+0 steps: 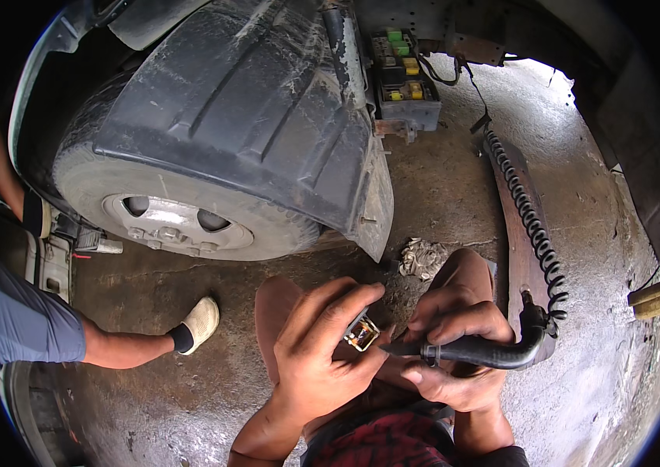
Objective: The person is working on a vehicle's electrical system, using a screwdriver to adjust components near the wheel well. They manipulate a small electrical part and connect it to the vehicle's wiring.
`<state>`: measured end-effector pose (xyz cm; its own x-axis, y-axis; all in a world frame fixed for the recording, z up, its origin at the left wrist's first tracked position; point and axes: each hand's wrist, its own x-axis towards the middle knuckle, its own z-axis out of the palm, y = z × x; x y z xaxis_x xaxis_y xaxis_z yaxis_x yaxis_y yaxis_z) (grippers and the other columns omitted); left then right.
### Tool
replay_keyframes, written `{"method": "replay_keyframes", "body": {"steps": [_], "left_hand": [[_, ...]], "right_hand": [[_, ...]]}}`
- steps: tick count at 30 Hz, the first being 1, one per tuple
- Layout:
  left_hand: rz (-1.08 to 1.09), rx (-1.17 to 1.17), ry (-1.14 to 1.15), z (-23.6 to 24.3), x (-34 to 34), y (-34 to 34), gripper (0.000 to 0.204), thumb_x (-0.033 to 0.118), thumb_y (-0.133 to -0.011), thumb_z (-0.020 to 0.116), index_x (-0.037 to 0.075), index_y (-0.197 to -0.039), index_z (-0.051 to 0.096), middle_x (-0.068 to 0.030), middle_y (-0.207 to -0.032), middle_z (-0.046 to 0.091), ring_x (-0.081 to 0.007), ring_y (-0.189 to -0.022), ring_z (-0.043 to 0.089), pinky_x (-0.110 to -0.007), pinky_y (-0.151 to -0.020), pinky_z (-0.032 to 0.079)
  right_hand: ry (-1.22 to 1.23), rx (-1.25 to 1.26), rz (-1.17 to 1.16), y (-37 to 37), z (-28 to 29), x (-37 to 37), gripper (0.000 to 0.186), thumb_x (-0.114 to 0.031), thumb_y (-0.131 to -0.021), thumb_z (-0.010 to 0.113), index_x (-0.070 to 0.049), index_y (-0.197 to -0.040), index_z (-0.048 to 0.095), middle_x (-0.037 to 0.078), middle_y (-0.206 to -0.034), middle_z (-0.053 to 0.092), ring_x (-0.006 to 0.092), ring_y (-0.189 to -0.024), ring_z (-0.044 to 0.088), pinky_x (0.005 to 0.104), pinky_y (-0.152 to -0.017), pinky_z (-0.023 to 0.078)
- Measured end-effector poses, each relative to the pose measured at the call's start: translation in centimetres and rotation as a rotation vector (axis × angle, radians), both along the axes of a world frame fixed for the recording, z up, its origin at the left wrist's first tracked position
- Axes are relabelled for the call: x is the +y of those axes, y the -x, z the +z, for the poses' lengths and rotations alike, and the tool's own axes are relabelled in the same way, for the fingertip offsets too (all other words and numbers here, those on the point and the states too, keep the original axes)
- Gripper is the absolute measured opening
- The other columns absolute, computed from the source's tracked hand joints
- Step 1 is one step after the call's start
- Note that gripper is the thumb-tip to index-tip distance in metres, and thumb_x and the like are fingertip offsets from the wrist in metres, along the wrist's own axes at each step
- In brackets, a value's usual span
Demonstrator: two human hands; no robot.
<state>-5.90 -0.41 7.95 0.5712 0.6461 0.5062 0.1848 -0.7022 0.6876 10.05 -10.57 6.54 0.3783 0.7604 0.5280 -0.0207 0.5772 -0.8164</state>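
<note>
Low centre of frame: left hand [320, 350] clamped on a small brown open-cased relay [362, 333]; right hand [454, 354] closed round a black coiled-hose air nozzle [479, 352], aimed at it. Judged mid-cleaning; next calls for steady aim.

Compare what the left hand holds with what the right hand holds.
The left hand pinches a small boxy electrical part, pale with orange inside; the right hand grips a long black nozzle tool. The part is loose and cordless; the tool trails a coiled black hose. The tool's tip points at the part. Both are held above the person's knees.
</note>
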Motion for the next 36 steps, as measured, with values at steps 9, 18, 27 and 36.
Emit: {"method": "replay_keyframes", "body": {"steps": [9,18,27,36], "left_hand": [[0.043,0.015,-0.016,-0.5,-0.1,0.2,0.060,0.001,-0.063,0.084,0.006,-0.123,0.076,-0.0150,-0.119,0.069,-0.0306,-0.102,0.071,-0.039,-0.085,0.059],[0.071,-0.030,-0.052,-1.0,-0.2,-0.3,0.053,0.007,-0.069,0.086,0.005,-0.121,0.077,-0.0134,-0.116,0.070,-0.0271,-0.098,0.070,-0.037,-0.080,0.059],[0.094,-0.040,-0.108,-1.5,-0.1,-0.7,0.044,0.026,-0.083,0.087,0.004,-0.121,0.077,-0.0133,-0.114,0.070,-0.0261,-0.095,0.070,-0.036,-0.077,0.058],[0.092,-0.034,-0.076,-1.4,-0.6,-0.7,0.043,0.025,-0.084,0.087,0.005,-0.121,0.077,-0.0134,-0.115,0.071,-0.0267,-0.094,0.070,-0.037,-0.076,0.058]], "right_hand": [[0.211,-0.137,-0.224,1.8,0.1,0.0,0.039,-0.022,-0.078,0.096,0.000,-0.099,0.073,0.019,-0.105,0.075,0.0284,-0.094,0.076,0.0371,-0.080,0.062],[0.049,-0.342,-0.269,1.6,-0.5,0.6,0.057,-0.019,-0.074,0.097,0.001,-0.115,0.064,0.021,-0.104,0.074,0.0326,-0.091,0.077,0.0375,-0.075,0.065],[0.051,-0.422,-0.306,1.5,0.1,0.8,0.057,-0.018,-0.074,0.097,0.003,-0.115,0.062,0.023,-0.102,0.073,0.0335,-0.090,0.077,0.0375,-0.074,0.066],[0.079,-0.368,-0.299,1.7,0.1,0.4,0.055,-0.016,-0.075,0.096,0.003,-0.113,0.062,0.022,-0.101,0.073,0.0336,-0.090,0.077,0.0373,-0.074,0.065]]}}
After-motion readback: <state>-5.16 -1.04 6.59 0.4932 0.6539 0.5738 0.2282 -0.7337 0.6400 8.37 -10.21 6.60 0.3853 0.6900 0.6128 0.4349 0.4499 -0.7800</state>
